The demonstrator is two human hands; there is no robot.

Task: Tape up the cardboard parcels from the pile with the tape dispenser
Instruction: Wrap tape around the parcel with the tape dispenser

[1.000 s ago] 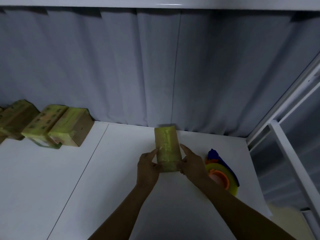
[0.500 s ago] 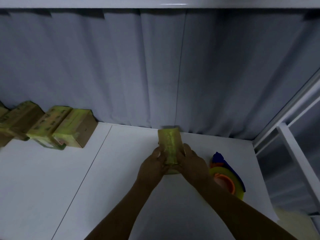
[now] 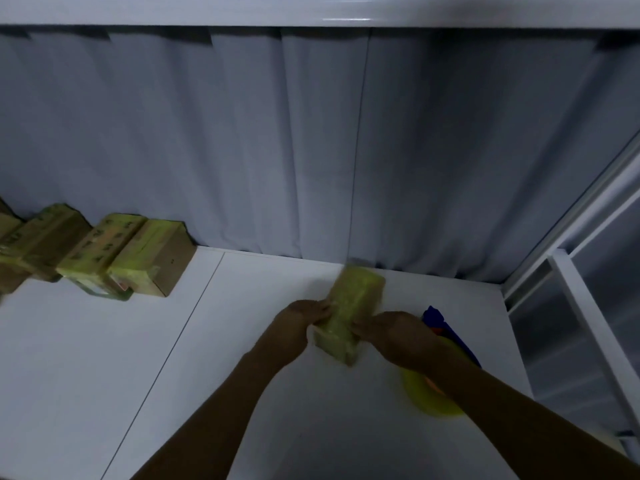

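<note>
Yellow-wrapped parcel (image 3: 351, 311), seemingly finished, gripped at its sides by my left hand (image 3: 303, 317) and right hand (image 3: 393, 332); dispenser (image 3: 433, 400) idle beside it; pile (image 3: 104, 258), I judge, partly taped.

Boxes (image 3: 104, 247) at left: dark printed marks on the top faces, too blurred to read.
Parcel (image 3: 349, 313): no readable print.
Tape dispenser (image 3: 429, 396): no readable print.

White table (image 3: 104, 375), pile of taped parcels (image 3: 145, 261) at its far left, single parcel (image 3: 349, 317) before me near the back edge, tape dispenser (image 3: 426, 398) just right of it
</note>
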